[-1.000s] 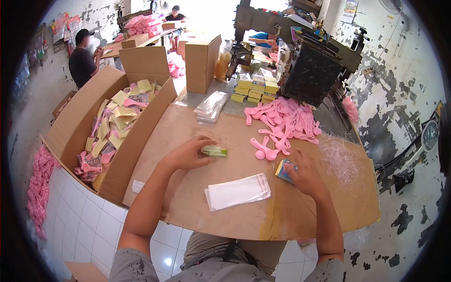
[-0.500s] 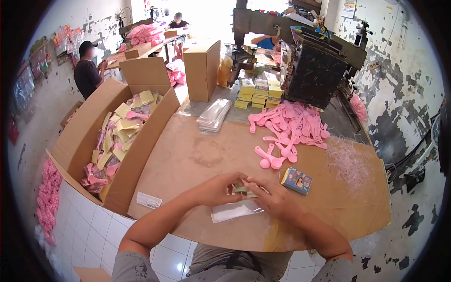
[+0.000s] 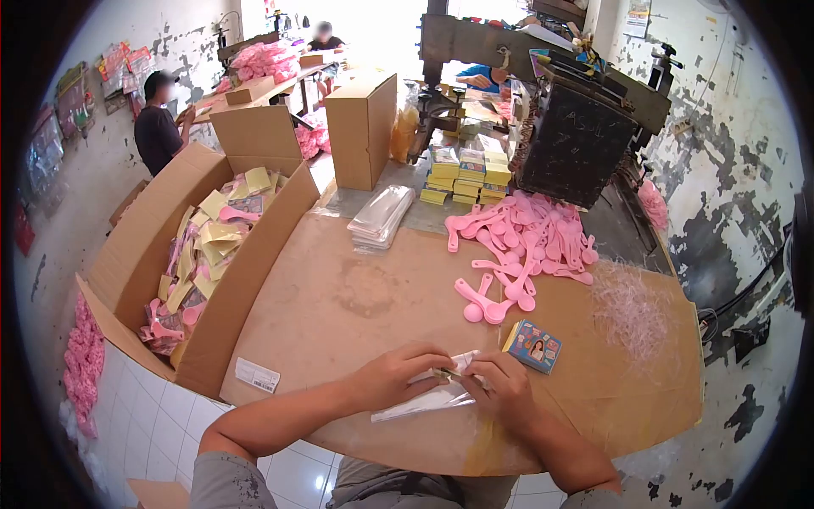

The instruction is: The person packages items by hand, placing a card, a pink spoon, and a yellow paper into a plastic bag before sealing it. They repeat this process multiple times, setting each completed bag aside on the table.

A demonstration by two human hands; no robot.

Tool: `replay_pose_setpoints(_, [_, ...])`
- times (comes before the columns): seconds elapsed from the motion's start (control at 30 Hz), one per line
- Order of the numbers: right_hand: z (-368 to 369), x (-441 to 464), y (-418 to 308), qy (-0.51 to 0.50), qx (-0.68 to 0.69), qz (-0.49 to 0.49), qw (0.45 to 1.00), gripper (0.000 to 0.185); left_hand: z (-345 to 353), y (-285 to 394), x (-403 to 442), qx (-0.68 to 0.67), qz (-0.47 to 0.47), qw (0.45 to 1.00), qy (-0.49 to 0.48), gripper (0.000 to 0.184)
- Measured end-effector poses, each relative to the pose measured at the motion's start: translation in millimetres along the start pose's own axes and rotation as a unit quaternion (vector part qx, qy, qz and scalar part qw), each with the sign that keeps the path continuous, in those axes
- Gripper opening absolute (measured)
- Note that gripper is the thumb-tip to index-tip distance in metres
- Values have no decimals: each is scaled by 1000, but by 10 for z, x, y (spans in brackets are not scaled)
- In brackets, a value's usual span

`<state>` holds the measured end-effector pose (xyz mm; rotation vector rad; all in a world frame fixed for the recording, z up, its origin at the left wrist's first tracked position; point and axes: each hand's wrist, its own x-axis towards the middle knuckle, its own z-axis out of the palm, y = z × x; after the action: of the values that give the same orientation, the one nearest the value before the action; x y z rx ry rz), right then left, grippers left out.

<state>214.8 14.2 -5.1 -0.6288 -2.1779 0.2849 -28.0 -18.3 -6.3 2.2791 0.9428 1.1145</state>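
Note:
Low over the front of the table, my left hand (image 3: 400, 375) and my right hand (image 3: 504, 386) face each other with fingers closed. Between their fingertips is a small folded paper card (image 3: 447, 372), seen nearly edge-on and partly hidden. A clear plastic bag (image 3: 415, 405) lies flat beneath them, its upper end up by my right fingers. Just beyond my right hand is a stack of blue printed cards with yellow edges (image 3: 532, 346). Pink plastic spoons (image 3: 492, 310) are heaped farther back.
At left stands an open carton (image 3: 254, 276) of bagged pink spoons and yellow cards. Clear bags (image 3: 381, 214) lie in a stack behind, near card stacks (image 3: 466, 170) and a dark machine (image 3: 572, 140). Plastic strips (image 3: 632, 314) lie at right. Other people work farther back.
Both hands have come slightly lower and nearer to me. The card between them now shows edge-on, and the plastic bag's end is lifted beside my right fingers. My view has shifted slightly.

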Motion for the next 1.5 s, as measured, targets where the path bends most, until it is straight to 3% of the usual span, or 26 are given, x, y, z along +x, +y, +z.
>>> replay_pose_setpoints(0.07, [5,-13,20,-7,-4,1,1000,25,-9,-26,-12,47,34,998,-3,30])
replay_pose_setpoints(0.47, [5,12,56,2,10,-10,1000,27,-52,-22,-45,24,7,999,20,23])
replay_pose_setpoints(0.57, [5,26,29,1,29,29,999,23,-77,-17,-51,27,1,1000,16,25])
replay_pose_setpoints(1.5, [-34,0,46,-3,-21,-12,1000,30,-128,-37,-49,61,18,998,16,23])
